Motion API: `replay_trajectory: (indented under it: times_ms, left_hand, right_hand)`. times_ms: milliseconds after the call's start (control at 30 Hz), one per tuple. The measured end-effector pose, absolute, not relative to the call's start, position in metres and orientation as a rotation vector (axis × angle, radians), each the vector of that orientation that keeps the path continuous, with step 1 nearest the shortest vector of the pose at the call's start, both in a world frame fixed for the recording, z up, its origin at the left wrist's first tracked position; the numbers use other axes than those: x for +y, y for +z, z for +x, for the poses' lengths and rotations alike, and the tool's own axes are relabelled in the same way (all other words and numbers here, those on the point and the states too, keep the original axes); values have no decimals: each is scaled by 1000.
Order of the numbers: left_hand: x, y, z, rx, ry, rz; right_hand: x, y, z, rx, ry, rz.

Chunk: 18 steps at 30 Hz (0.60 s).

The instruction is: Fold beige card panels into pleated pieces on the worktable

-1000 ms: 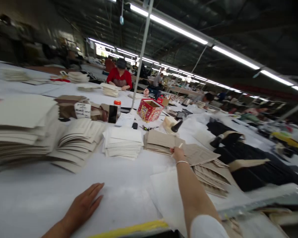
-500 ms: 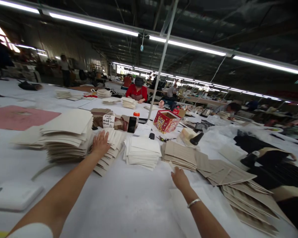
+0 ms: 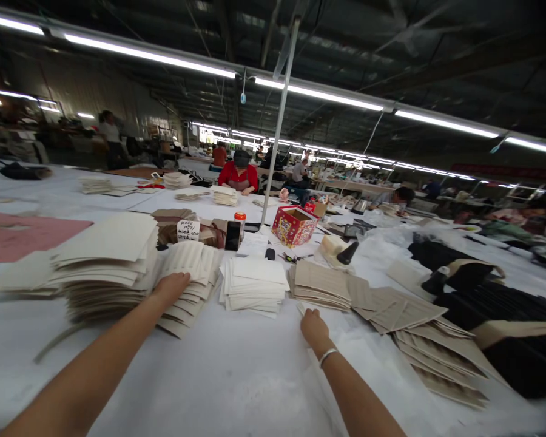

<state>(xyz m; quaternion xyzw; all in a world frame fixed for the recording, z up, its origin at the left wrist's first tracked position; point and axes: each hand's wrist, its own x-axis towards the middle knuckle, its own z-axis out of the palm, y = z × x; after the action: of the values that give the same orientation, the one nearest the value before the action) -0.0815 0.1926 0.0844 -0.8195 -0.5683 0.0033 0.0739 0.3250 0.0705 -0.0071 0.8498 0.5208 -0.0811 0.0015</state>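
Cream panels (image 3: 198, 292), flat, stiff-looking and cut to straight edges, lean in a fanned row left of the middle of the desk (image 3: 227, 370), under your left hand (image 3: 171, 287). Its fingers curl over the upper panels; whether that grip pinches one, you cannot tell from here. Your right hand (image 3: 313, 326) has its grip pressed together on a small pale piece (image 3: 301, 308), just in front of a squared stack of brown panels (image 3: 321, 286) with faintly lined faces. Between the two sits a low, slightly uneven white stack (image 3: 255, 286); a taller cream stack (image 3: 104, 258), its layers splayed at the edges, stands beside your left forearm.

Half a second ago your left hand lay farther up the fanned row with fingers spread; it has now slid back toward the desk's near edge and curled. Your right hand has stayed by the brown stack, the pale piece in its grip.

Bare, smooth white surface runs from the white stack toward the near edge, between your forearms. Room is tighter toward the far edge, where a patterned red box (image 3: 295, 226) stands beyond the stacks, and rightward, where loose brown panels (image 3: 437, 349) overlap.
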Motion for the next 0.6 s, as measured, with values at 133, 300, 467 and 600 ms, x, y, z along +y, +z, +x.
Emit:
replay_trajectory:
  times_ms: [133,300,467,600]
  left_hand:
    - [168,90,-90,-1588,-102,-2468]
    - [105,64,-93,-1399,-160,-2552]
    - [34,16,-73,-900,-155,-2705]
    - [7,-12,-68,-694,-378,-2701]
  right_hand:
    - [69,-6,324,1619,-233,2658]
    - [63,2,321,1631,-165,2637]
    - [48,16,287,2059,-38,2532]
    - [42,20,223,2347,-905,2500]
